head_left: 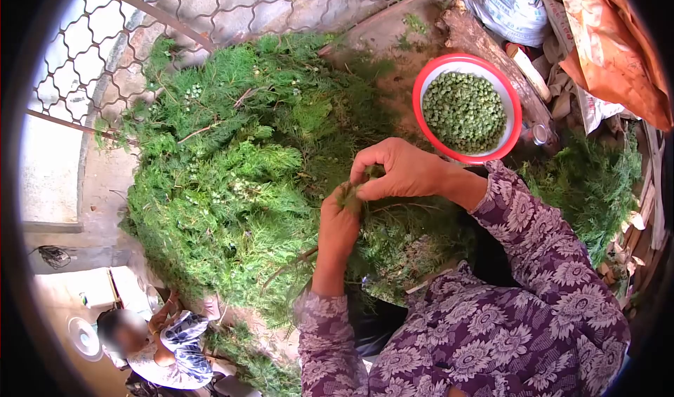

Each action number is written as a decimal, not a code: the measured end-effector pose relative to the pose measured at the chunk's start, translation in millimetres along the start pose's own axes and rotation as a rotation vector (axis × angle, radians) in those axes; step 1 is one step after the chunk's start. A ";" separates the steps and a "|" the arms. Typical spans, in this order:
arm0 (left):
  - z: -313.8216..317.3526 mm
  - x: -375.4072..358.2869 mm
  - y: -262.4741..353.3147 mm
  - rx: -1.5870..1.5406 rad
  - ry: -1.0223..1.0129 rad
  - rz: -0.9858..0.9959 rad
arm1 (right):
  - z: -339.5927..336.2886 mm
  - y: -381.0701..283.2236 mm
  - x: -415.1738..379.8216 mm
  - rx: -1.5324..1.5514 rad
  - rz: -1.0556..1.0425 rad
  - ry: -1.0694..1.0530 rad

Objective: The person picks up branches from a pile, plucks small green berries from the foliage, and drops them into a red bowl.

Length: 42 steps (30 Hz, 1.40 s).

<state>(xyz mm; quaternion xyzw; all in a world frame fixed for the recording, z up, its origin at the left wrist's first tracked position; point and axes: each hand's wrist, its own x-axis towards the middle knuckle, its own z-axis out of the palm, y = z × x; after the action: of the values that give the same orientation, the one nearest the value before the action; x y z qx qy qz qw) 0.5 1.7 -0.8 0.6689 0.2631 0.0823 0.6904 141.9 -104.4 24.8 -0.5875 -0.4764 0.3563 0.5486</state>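
The left hand point(338, 225) was curled, thumb and fingers pinched together around a green sprig point(345, 197). The right hand point(406, 171) met it at the fingertips, thumb and forefinger drawn close on the same sprig; motion blur hid its exact outline. Both sat just beside the pile point(232, 186) of feathery green branches, which spread to the left and partly under the wrists. Past the right hand, near its wrist, a red-rimmed bowl point(419, 91) held many small green cones point(463, 113). A clear glass point(539, 134) was close by the bowl's edge, and a log point(483, 42) lay behind it. More branches point(586, 186) lay beyond the right sleeve point(540, 221). Farther out, a white sack point(509, 11) bore blue print too blurred to read, beside an orange sheet point(614, 53). A metal grille point(246, 4) bordered the pile's far side. Another person point(182, 348) sat at lower left, near the pile's edge.
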 end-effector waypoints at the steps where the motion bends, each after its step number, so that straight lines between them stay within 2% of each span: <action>1: 0.5 -1.7 5.8 -0.009 -0.015 -0.043 | 0.1 -3.2 -0.3 -0.001 0.000 0.000; 3: 0.9 -3.1 8.2 -0.019 -0.030 -0.084 | -0.1 -11.9 -1.2 0.185 0.293 -0.119; 4: 0.8 -3.8 7.3 -0.003 -0.051 -0.040 | -0.3 -9.6 -0.7 0.182 0.290 -0.121; 6: 2.6 -5.5 6.5 0.013 -0.070 0.002 | -2.1 -0.2 -1.9 0.684 0.409 -0.232; 10: 6.1 -11.6 13.1 -0.026 -0.076 0.017 | -4.7 1.7 -4.2 0.722 0.425 -0.254; 12: 4.0 -11.6 12.9 -0.033 -0.084 -0.010 | -9.4 0.0 -7.0 0.862 0.274 -0.364; 13: 1.5 -8.4 10.9 -0.023 -0.009 -0.020 | -12.9 -1.6 -9.3 0.862 0.276 -0.372; 14: -0.7 -5.9 9.2 -0.013 0.070 -0.027 | -17.9 -3.9 -10.9 0.881 0.218 -0.350; 16: -4.7 -6.9 4.7 0.002 0.082 -0.032 | -19.7 -8.4 -10.7 0.910 0.152 -0.313; 18: -3.6 -7.6 4.0 0.012 0.083 -0.038 | -18.7 -13.9 -7.0 0.892 0.290 -0.148; 20: -1.8 -8.2 7.2 -0.164 0.111 -0.121 | -15.1 -7.8 -4.2 0.828 0.318 -0.180; 22: -1.2 -7.4 10.2 -0.159 0.117 -0.105 | -6.4 -7.7 -3.2 0.594 0.336 -0.108; 23: -0.3 -6.6 11.1 -0.155 0.118 -0.090 | -4.9 -8.5 -2.4 0.340 0.283 -0.081; 24: 1.4 -5.2 10.8 -0.156 0.116 -0.089 | -2.2 -3.2 -1.0 0.338 0.282 -0.079; 26: 4.2 -2.3 8.1 -0.199 0.074 -0.053 | 6.0 8.7 2.7 0.007 -0.123 0.039; 29: 2.8 -2.6 2.1 -0.110 0.049 -0.019 | 12.8 10.0 -1.1 -0.053 -0.115 0.054; 33: 1.0 -0.2 -5.6 -0.170 0.034 0.003 | 12.8 9.6 -2.2 -0.165 -0.144 0.033; 36: 3.5 0.0 0.3 -0.179 0.004 -0.022 | 10.9 8.2 -3.3 -0.333 -0.222 0.079; 38: 7.5 1.6 1.1 -0.195 0.008 -0.075 | 11.7 7.2 -7.4 -0.632 -0.219 0.144; 42: 8.6 4.0 0.1 -0.169 0.005 -0.066 | 10.9 6.7 -9.1 -0.708 -0.151 0.151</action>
<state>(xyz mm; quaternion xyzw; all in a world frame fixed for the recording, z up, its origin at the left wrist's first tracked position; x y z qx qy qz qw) 8.0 -3.9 -2.0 0.5990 0.2788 0.0829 0.7461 130.1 -109.4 15.6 -0.7289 -0.5702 0.0835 0.3695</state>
